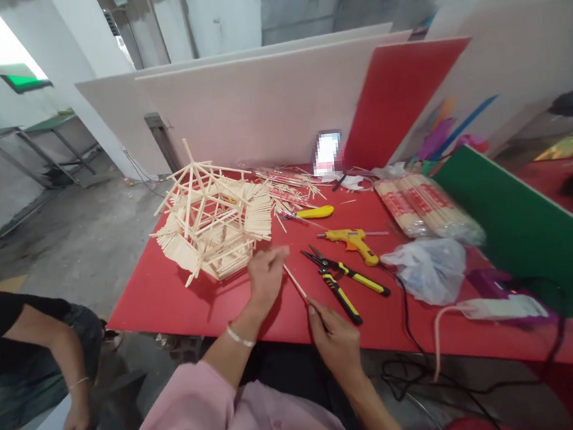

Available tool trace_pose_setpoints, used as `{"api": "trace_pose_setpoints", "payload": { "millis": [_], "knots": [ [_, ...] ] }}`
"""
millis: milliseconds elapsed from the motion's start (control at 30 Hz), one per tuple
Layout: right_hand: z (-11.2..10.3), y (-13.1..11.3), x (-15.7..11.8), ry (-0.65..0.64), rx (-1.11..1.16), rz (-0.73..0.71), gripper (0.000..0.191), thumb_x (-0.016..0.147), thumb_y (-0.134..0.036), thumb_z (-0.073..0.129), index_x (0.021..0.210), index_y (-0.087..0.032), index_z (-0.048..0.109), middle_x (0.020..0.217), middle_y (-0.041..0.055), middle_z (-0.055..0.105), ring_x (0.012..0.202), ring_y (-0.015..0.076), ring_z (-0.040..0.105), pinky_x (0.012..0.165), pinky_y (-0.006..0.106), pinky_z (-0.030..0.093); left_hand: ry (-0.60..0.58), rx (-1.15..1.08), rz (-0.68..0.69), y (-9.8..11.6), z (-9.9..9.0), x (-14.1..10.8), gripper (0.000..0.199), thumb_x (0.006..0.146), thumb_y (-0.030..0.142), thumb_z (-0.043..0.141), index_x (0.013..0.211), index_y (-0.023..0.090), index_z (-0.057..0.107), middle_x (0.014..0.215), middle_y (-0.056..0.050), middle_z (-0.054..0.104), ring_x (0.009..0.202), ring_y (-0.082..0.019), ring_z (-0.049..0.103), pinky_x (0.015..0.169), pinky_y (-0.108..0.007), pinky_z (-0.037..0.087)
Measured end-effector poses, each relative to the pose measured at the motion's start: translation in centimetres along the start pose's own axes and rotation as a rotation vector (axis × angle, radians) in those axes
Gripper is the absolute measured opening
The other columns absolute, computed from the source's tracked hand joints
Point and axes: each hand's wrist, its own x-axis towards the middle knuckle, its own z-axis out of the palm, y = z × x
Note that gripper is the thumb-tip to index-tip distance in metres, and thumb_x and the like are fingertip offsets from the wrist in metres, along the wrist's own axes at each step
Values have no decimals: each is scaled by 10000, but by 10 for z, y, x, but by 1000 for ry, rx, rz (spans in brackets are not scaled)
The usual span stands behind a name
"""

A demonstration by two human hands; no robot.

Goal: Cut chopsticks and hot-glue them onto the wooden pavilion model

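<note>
In my right hand (334,336), the fingers are closed on the lower end of a thin wooden stick (296,282). My left hand (266,277) is beside the stick's upper end, its fingers blurred, and whether it grips the stick I cannot tell. Just beyond my left hand stands a model building of pale wooden sticks (259,216), with an open frame roof rising to a point. Black and yellow pliers (339,274) lie with their handles spread, right of the stick. Behind them is a yellow glue gun (351,237), and farther back a yellow utility knife (316,212).
Loose sticks (289,187) are scattered behind the model. On the right are wrapped stick bundles (419,207), a clear plastic bag (429,266), a power strip (502,308) and cables. A phone (328,151) leans at the back. Another person's arm (57,345) is at the left.
</note>
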Motion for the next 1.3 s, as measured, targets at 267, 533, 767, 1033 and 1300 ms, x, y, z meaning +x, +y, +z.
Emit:
{"api": "trace_pose_setpoints", "payload": {
  "millis": [267,533,767,1033,1300],
  "knots": [
    [-6,-3,1,-51,148,199,292,940,-303,514,1096,-172,724,896,90,763,771,185,723,756,298,582,-355,506,489,-9,-49,-105,225,913,228,602,732,192,731,668,-32,702,594,-130,598,592,-258,474],
    [-14,-24,41,-77,331,340,339,946,-337,476,1167,-176,676,950,91,738,733,168,692,652,289,587,-345,572,490,-4,-47,-96,223,956,205,499,961,173,720,862,-72,748,722,-152,679,648,-256,541],
    [-17,-52,34,-129,64,-85,266,968,-257,481,1134,-173,671,915,101,733,806,193,688,737,303,553,-65,631,526,-12,-71,-81,187,830,336,708,714,189,700,961,-105,744,785,-198,670,689,-327,553],
    [-19,-81,33,-509,410,-243,216,894,-257,573,1075,-208,679,824,47,684,724,142,625,654,241,504,-174,492,558,-25,-77,-81,224,966,262,486,1071,181,667,963,-102,739,946,-223,674,859,-415,519],
    [11,-43,103,-261,606,421,579,808,-258,494,1384,-211,529,1291,103,637,653,122,585,623,289,537,-289,317,456,-24,-78,-88,298,989,306,443,1145,161,651,1091,-147,719,1064,-235,647,1005,-472,448]
  ]
}}
